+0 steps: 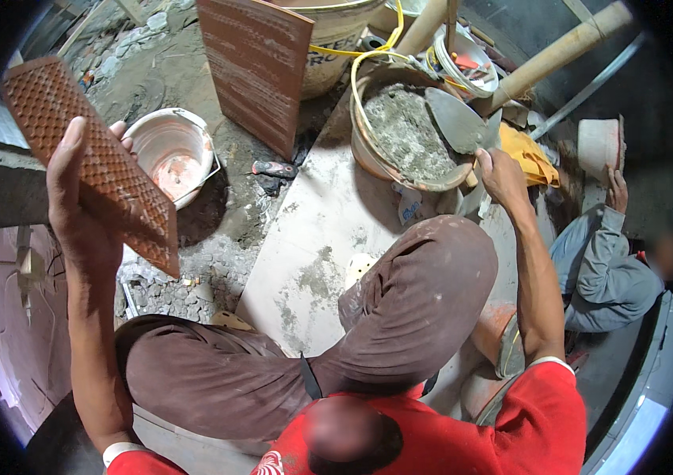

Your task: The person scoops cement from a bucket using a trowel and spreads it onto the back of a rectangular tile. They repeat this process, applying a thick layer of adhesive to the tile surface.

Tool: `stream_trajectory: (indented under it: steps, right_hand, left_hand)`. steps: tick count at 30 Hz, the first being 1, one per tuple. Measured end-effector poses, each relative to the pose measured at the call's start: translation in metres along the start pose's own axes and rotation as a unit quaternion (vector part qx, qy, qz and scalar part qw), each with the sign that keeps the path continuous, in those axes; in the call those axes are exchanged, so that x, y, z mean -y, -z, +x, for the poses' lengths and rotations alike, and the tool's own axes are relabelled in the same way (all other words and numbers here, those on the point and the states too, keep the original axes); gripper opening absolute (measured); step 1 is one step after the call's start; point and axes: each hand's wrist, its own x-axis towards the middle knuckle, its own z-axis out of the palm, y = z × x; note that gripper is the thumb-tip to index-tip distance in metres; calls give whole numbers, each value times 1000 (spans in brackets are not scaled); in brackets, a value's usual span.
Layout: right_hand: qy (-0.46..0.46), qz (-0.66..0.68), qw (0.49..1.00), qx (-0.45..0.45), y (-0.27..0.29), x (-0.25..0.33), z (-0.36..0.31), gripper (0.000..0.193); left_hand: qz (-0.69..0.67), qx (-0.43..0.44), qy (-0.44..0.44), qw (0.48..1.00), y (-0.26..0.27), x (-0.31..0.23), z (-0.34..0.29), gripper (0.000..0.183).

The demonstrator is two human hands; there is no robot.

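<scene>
My left hand (79, 206) holds up a narrow brown tile (111, 174) at the left, its ridged, studded back turned toward me. The thumb lies along the tile's face and the fingertips show past its far edge. At the right, my right hand (503, 178) is closed around the handle of a trowel (455, 120). The trowel's grey blade rests against the wet mortar (400, 119) inside a bucket (364, 150) with a yellow handle. Most of the trowel handle is hidden in my fist.
A white pail (208, 154) stands beyond the tile. One large brown tile (253, 71) leans upright near a big tub (336, 36). A pale board (297, 293) lies before my legs. Farther right, another person (610, 269) in grey holds a bucket (598, 146). Bamboo poles (558, 55) slant behind.
</scene>
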Motion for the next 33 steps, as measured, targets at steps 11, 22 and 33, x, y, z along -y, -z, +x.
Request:
stream_trajectory:
  steps: [11,22,33]
  right_hand:
    - [-77,153,980,99,-55,-8,-11,40]
    - [150,129,973,-119,65,129,116,24]
    - [223,297,909,190,33,254,324,26]
  left_hand:
    - [-25,25,-21,999,-10,-20,-19,36]
    - [-26,35,-43,998,9,-9,2,48]
    - [26,-32,-11,999,71,38,18,70]
